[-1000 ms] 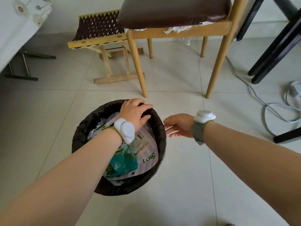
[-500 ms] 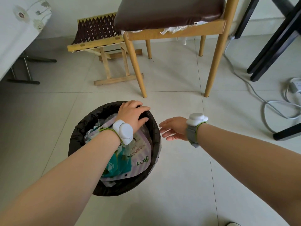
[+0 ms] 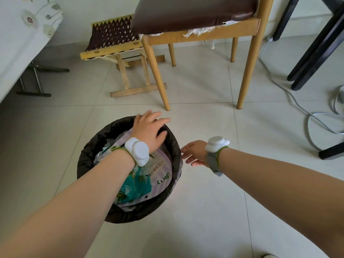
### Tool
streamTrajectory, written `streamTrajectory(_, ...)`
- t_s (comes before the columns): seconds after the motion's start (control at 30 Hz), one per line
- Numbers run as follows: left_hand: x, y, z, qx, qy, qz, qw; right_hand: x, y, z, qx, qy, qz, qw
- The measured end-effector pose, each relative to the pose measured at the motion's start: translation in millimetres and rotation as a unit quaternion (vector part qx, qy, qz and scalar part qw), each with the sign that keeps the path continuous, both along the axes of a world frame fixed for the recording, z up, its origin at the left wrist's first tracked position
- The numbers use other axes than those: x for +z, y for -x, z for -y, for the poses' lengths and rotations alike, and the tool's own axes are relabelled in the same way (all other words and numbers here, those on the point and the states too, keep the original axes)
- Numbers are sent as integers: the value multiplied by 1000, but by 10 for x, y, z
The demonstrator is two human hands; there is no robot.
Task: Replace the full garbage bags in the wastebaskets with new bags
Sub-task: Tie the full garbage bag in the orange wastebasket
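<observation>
A round wastebasket lined with a black garbage bag [image 3: 89, 153] stands on the tiled floor, left of centre. It is full of trash, with teal and lilac packaging [image 3: 162, 175] on top. My left hand [image 3: 149, 129] lies over the far rim of the bag, fingers spread and fairly straight, thumb toward the inside. My right hand [image 3: 193, 153] hovers just beside the right rim, fingers relaxed and pointing at the bag, holding nothing. Both wrists wear white trackers.
A wooden chair with a brown seat [image 3: 195, 13] stands just behind the basket, its front legs close to the rim. A folding wooden stool [image 3: 115, 40] is behind it. White cables [image 3: 307, 116] and black table legs [image 3: 316, 58] lie to the right.
My left hand's fingers have straightened and reached further over the far rim. My right hand has drifted closer to the bag's right rim.
</observation>
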State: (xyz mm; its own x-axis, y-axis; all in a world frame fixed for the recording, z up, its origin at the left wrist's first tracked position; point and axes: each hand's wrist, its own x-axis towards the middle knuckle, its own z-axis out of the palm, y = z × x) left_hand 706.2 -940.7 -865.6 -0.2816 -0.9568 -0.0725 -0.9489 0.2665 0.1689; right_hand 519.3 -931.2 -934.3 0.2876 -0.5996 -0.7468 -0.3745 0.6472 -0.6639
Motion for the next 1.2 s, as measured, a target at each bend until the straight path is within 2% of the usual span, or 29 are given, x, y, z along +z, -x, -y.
streamTrajectory(0.07, 22, 103, -97, -72, -45, 2, 996, -102, -8, -57, 5, -40, -4, 999)
streamTrajectory(0.13, -3, 142, -159, -99, -88, 10, 991, -223, -88, -176, 10, -81, 3, 997)
streamTrajectory(0.27, -30, 65, -143, -69, -92, -59, 992, -298, -304, -316, 28, -100, 31, 994)
streamTrajectory(0.43, -48, 0, -128, -56, -91, -74, 992, -340, -287, -198, 39, -85, -3, 996)
streamTrajectory(0.5, -44, -34, -114, -52, -95, -79, 991, -318, -260, -178, 18, -73, 14, 997)
streamTrajectory(0.6, -36, -47, -84, -48, -93, -71, 992, -206, -186, -115, -86, -40, 77, 993)
streamTrajectory(0.7, -43, -34, -52, -32, -76, -53, 995, 34, -81, 27, -224, -54, 203, 952)
streamTrajectory(0.77, -57, 1, -15, -24, -58, -40, 997, 233, -29, 119, -225, -49, 259, 938)
streamTrajectory(0.83, -63, 63, 12, -6, -19, -37, 999, 396, -22, 162, -187, -2, 269, 945)
streamTrajectory(0.97, -33, 134, 47, 62, 46, -31, 997, 607, -95, 169, -118, 174, 217, 953)
streamTrajectory(1.1, 20, -66, 189, 91, 11, 24, 995, 686, -150, 186, -86, 231, 205, 947)
streamTrajectory(1.2, 10, -171, 307, 85, -25, -11, 996, 836, -212, 239, -38, 254, 156, 954)
